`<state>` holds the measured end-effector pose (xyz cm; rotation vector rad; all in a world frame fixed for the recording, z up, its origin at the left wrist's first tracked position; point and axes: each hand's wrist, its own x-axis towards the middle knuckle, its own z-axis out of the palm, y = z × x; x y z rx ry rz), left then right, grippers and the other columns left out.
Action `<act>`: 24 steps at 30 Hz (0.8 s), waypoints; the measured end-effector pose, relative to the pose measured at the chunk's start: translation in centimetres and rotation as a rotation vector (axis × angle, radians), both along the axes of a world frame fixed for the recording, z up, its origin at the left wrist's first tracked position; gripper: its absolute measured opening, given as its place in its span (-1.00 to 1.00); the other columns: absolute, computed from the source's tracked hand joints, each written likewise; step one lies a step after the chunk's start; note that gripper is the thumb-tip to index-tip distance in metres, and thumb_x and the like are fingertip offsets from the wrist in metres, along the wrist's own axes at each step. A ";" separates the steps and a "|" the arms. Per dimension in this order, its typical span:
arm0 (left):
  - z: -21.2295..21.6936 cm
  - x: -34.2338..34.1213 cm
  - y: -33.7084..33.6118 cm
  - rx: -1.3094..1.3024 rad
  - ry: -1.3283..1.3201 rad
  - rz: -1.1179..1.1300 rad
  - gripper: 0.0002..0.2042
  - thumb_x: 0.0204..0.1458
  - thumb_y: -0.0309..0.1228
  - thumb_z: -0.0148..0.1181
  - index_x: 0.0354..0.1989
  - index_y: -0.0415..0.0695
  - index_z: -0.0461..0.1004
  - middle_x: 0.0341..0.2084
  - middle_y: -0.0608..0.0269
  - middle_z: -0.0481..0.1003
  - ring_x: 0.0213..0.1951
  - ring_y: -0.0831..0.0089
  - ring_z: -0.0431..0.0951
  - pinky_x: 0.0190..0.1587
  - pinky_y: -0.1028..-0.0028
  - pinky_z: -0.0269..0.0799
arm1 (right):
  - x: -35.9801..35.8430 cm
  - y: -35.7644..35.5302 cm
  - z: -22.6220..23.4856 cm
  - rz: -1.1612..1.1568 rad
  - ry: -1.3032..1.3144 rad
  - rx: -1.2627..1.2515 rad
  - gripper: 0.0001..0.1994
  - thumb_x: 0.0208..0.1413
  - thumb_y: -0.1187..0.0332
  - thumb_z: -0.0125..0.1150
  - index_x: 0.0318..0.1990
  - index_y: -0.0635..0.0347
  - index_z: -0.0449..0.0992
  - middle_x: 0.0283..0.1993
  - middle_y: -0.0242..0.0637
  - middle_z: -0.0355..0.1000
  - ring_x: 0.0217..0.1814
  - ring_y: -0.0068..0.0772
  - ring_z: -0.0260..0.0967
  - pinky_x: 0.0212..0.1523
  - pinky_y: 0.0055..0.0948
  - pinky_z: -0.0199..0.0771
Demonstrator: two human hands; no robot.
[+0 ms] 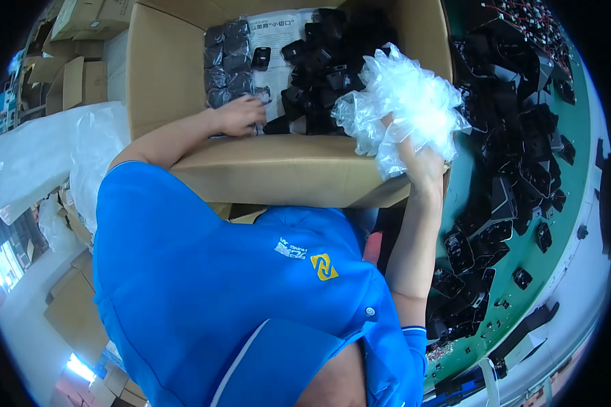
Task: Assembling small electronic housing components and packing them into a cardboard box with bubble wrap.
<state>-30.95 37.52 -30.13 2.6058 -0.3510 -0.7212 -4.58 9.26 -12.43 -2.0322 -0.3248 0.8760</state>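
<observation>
My right hand is closed around a bunch of clear plastic bags over the near right corner of an open cardboard box. Inside the box's near edge, my left hand has its fingers curled; what is at their tips is too blurred to make out. Just beyond it, small black parts wrapped in clear plastic sit in neat rows along the left wall. Loose black plastic parts lie heaped on the right. A single black part rests on printed paper between them.
Right of the box, a green tabletop bears many black housings and a pile of small wired components at the far end. On the left are white plastic sheeting and stacked cardboard boxes.
</observation>
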 end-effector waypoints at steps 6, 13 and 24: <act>-4.2 -0.8 0.4 -0.017 0.080 -0.174 -0.81 0.05 -0.34 0.13 -0.19 -0.10 0.47 -0.17 0.14 0.48 0.03 0.18 0.40 0.10 0.12 0.23 | -0.1 0.4 0.7 0.012 -0.021 -0.047 -0.33 -0.08 0.21 0.50 0.12 0.42 0.36 -0.01 -0.01 0.50 -0.03 -0.09 0.52 -0.06 -0.26 0.56; 2.3 5.9 -4.2 -0.286 0.237 0.559 -0.82 0.18 -0.31 0.03 -0.19 -0.14 0.44 -0.29 0.14 0.50 -0.28 0.26 0.50 -0.20 0.27 0.41 | 0.1 0.4 1.0 0.005 -0.008 0.005 -0.38 -0.07 0.21 0.49 0.08 0.42 0.40 -0.03 -0.02 0.51 -0.04 -0.10 0.53 -0.08 -0.24 0.57; 2.6 5.8 0.2 0.273 0.048 0.348 -0.76 0.05 -0.39 0.15 -0.10 -0.13 0.53 -0.39 0.03 0.59 -0.38 0.01 0.60 -0.23 0.12 0.53 | 0.2 0.1 0.3 0.020 -0.100 0.003 -0.39 -0.05 0.22 0.48 0.10 0.41 0.41 -0.06 -0.03 0.52 -0.08 -0.11 0.54 -0.09 -0.25 0.58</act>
